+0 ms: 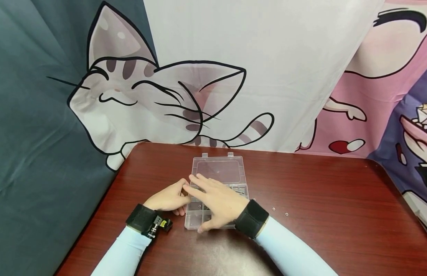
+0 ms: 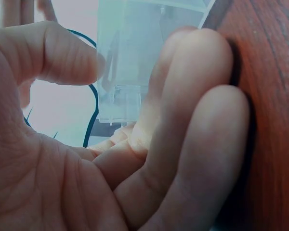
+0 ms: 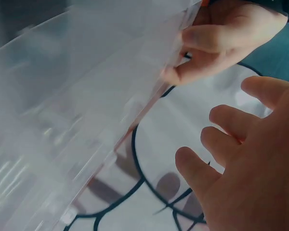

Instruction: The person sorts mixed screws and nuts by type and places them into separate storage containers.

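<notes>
A clear plastic compartment box [image 1: 192, 221] lies on the table with its lid [image 1: 220, 171] folded back, away from me. At its left side is my left hand [image 1: 169, 197]; in the left wrist view the thumb [image 2: 70, 60] touches the clear wall and the other fingers curl along the box. My right hand [image 1: 223, 200] hovers over the box, fingers spread and holding nothing, and covers much of the compartments. Small metal pieces [image 1: 239, 191] show in a compartment behind that hand. Blur in the right wrist view hides the contents.
Two small rings [image 1: 273, 209] lie on the reddish-brown table [image 1: 320, 184], right of the box. Printed cloth [image 1: 268, 46] with a cat drawing hangs behind the table's far edge. Each wrist wears a black band [image 1: 251, 218].
</notes>
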A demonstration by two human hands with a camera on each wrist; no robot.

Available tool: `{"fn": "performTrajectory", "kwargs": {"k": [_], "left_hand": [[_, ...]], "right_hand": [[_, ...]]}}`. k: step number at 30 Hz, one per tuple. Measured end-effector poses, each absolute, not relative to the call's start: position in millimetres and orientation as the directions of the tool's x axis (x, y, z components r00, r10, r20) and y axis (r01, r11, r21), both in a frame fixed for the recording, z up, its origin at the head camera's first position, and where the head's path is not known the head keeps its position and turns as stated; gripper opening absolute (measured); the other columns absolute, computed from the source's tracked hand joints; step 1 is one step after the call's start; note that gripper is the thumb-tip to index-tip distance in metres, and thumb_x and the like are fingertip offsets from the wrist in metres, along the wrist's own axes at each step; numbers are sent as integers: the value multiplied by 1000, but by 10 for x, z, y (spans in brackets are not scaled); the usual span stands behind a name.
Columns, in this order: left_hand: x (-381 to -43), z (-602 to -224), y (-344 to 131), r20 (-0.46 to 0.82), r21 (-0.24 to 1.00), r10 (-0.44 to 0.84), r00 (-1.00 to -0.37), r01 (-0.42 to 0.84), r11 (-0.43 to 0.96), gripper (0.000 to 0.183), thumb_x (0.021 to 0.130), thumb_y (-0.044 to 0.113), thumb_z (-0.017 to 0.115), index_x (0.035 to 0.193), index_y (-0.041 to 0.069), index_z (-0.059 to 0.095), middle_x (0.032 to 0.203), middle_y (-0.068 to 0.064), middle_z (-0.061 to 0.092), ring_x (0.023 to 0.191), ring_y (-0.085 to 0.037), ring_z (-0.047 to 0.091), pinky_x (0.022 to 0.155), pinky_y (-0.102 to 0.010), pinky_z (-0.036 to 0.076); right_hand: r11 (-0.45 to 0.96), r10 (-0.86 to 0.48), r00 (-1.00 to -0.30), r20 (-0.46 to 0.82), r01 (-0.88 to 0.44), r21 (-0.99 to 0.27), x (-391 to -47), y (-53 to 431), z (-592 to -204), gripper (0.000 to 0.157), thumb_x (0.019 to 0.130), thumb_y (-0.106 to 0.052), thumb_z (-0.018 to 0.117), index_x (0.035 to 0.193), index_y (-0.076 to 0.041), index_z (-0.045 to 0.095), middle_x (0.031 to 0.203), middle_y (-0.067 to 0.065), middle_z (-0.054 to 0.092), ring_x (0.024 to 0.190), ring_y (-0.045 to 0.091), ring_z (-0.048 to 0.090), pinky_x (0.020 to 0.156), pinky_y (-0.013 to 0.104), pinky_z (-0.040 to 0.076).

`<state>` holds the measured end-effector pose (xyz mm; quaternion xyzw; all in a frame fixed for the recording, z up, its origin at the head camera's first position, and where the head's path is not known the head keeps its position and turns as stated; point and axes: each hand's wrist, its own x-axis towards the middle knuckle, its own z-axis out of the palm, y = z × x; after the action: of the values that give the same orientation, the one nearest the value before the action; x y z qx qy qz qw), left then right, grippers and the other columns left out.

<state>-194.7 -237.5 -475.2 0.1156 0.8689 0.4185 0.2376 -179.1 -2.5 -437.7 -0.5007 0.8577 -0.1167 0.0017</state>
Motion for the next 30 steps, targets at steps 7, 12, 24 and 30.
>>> {"fn": "performTrajectory", "kwargs": {"k": [7,12,24,30], "left_hand": [[-1942,-4768,-2340,-338,773,372,-864,-29,634,38,89,18,56,121,4,42,69,-13,65,57,-26,65,53,-38,55],[-1942,-4755,-2349,-344,771,368,-864,-36,636,37,89,18,56,121,5,42,68,-12,65,57,-26,65,54,-38,55],[-1945,-4763,-2370,-335,777,382,-861,-24,629,38,90,17,57,122,3,41,68,-12,64,57,-25,65,53,-37,54],[-1935,-4748,-2369,-324,776,382,-865,-12,631,38,90,17,57,122,3,41,67,-12,63,56,-25,64,53,-37,54]], "right_hand": [[552,-803,-582,127,-807,-210,-1720,551,-4423,116,70,-76,66,161,-17,24,168,7,8,152,31,13,117,51,21],[625,-744,-650,151,-758,-186,-1663,1083,-4496,111,71,-75,66,159,-15,31,167,10,15,150,32,19,116,52,24],[696,-667,-701,254,-707,-123,-1461,1978,-4785,62,78,-46,76,123,-4,68,132,10,59,119,22,58,98,41,48],[671,-681,-657,322,-737,-83,-1379,2088,-4839,24,71,-15,82,93,-10,75,94,-5,55,82,6,57,73,26,52]]}}
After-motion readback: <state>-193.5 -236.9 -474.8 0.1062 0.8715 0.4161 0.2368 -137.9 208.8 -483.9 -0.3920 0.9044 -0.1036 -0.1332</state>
